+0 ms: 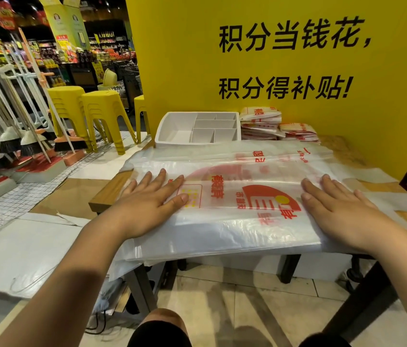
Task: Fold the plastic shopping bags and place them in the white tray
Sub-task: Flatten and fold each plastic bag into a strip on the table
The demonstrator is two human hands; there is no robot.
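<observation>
Bright even store light, soft focus, wide-angle edge bending

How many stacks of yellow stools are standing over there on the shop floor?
3. The left stack and the middle stack stand side by side, left of the white tray; the third stack is partly cut off by the yellow wall, which may hide more.

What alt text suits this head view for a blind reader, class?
The left hand and right hand press flat on a bag spread on a table; behind it sit a white tray and folded bags.
</observation>
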